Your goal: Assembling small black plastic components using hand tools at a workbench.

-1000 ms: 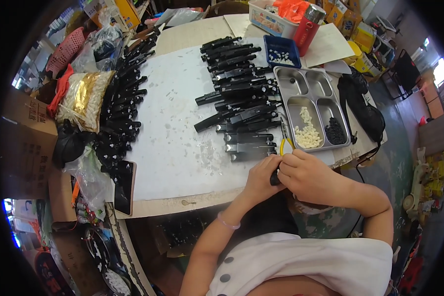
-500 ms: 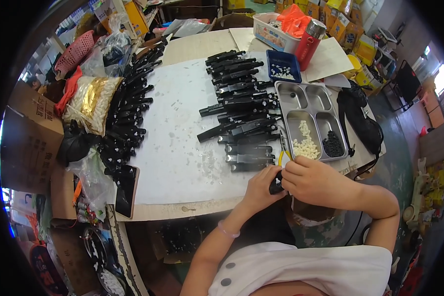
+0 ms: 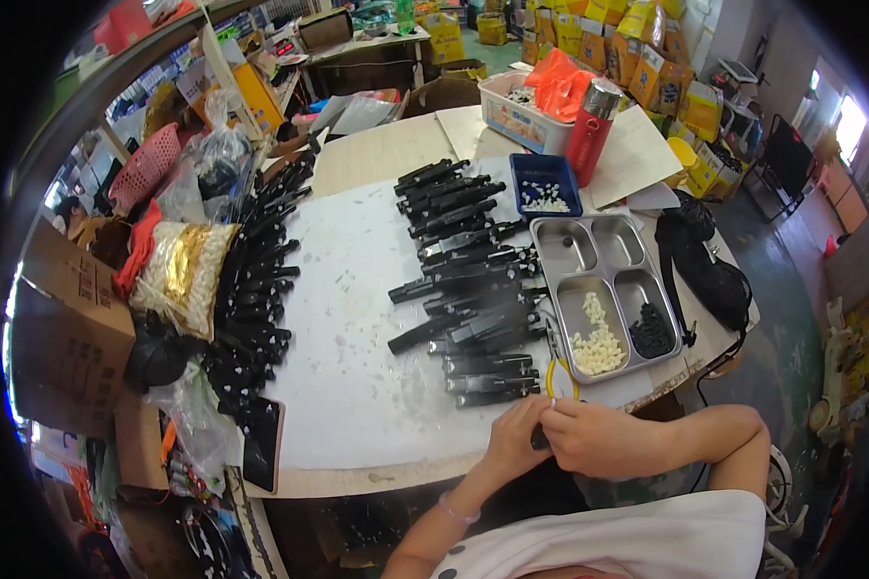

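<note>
Just beyond the right hand (image 3: 603,439) stands a steel compartment tray (image 3: 603,253): white small pieces (image 3: 597,338) fill its near-left section, black pieces (image 3: 652,335) the near-right one. Farther stands a blue box (image 3: 546,183) with white bits. Both hands meet at the worktop (image 3: 357,386) edge; the left hand (image 3: 517,439) and the right together pinch a small black part (image 3: 539,439).

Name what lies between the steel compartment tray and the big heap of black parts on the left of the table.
In the head view, a row of black handles and bare white sheet separate the tray from the heap.
</note>
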The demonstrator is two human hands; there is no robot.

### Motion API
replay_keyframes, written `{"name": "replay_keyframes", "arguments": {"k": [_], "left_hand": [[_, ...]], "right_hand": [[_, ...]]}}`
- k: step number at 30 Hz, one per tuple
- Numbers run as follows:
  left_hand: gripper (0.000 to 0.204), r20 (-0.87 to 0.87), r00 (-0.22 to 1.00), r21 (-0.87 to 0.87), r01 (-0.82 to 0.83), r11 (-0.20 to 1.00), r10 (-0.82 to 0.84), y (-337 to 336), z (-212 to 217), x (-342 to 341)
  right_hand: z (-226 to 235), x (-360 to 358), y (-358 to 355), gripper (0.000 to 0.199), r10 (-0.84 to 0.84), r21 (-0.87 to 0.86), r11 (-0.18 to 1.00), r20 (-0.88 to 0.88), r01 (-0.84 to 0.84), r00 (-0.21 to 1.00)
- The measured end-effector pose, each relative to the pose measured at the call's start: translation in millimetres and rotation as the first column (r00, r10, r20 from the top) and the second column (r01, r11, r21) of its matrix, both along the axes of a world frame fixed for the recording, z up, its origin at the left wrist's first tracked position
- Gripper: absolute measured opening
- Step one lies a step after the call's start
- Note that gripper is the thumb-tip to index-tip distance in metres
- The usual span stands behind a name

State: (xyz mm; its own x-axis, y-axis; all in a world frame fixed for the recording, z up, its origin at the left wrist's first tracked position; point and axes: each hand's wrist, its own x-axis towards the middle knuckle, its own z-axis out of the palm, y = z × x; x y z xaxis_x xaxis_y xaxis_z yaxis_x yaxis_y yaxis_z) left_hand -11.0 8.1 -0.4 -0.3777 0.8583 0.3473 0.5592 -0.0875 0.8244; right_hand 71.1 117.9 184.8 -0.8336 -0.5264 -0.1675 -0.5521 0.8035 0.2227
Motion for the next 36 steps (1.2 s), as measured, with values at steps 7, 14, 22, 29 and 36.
{"name": "replay_keyframes", "arguments": {"k": [7,14,22,29,36], "left_hand": [[0.058,-0.016,0.999,0.062,0.053,0.997,-0.052,11,14,-6],[0.066,0.141,0.990,-0.081,0.030,0.996,-0.018,-11,66,-36],[0.069,-0.584,0.811,-0.219,-0.123,0.968,-0.029,133,146,-201],[0.079,-0.725,0.668,-0.160,-0.400,0.902,0.167,222,101,-305],[0.090,-0.544,0.835,-0.453,-0.375,0.809,0.083,237,87,-303]], "right_hand": [[-6,8,21,0.021,-0.041,0.039,0.998,0.047,0.039,0.998],[-30,8,39,0.030,-0.286,-0.561,0.824,-0.290,0.080,0.914],[-162,19,-12,0.062,-0.807,-0.993,-0.003,0.070,0.114,0.587],[-170,19,-19,0.030,-0.704,-0.965,0.229,-0.075,0.126,0.706],[-166,12,-18,0.011,-0.745,-0.970,0.223,-0.104,0.099,0.659]]}}
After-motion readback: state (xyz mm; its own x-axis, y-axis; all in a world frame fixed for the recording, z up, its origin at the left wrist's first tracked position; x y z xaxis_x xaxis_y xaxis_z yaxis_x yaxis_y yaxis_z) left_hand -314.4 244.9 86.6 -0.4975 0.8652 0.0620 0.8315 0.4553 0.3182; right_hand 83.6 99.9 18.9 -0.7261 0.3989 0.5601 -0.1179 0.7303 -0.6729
